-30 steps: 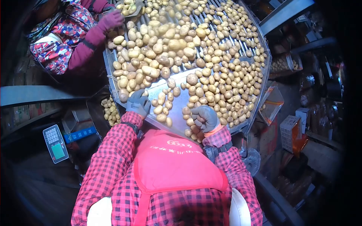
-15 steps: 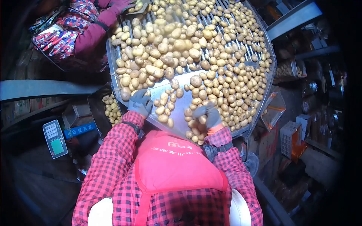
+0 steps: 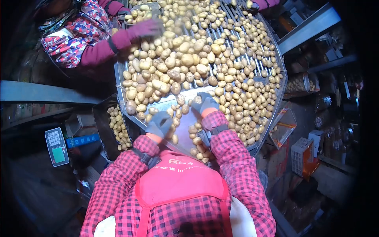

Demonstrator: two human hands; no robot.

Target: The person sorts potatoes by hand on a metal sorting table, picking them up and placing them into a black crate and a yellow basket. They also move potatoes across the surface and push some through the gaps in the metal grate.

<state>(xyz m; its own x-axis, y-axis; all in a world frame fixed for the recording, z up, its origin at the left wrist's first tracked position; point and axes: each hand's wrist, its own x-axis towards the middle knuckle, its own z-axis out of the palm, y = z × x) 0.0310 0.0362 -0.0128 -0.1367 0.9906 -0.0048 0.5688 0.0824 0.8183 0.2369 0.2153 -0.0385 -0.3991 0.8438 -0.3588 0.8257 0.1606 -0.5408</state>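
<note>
Grey-gloved left hand (image 3: 160, 123) lies palm down, close in; grey-gloved right hand (image 3: 205, 103) reaches farther forward (grips unclear).

A weighing terminal (image 3: 58, 146) with a keypad and a green screen is seen tilted at the lower left. A blue bar (image 3: 83, 140) is set just to its right. Further right and slightly higher, small potatoes (image 3: 117, 125) are held in a dark bin (image 3: 100, 118). A grey beam (image 3: 47, 94) is laid across above the terminal. Well above it, a co-worker's patterned jacket (image 3: 69, 45) and maroon sleeve (image 3: 104, 46) are shown. Far to the terminal's right, a clear tray (image 3: 283, 126) and a white slatted crate (image 3: 302, 156) are placed near each other.
</note>
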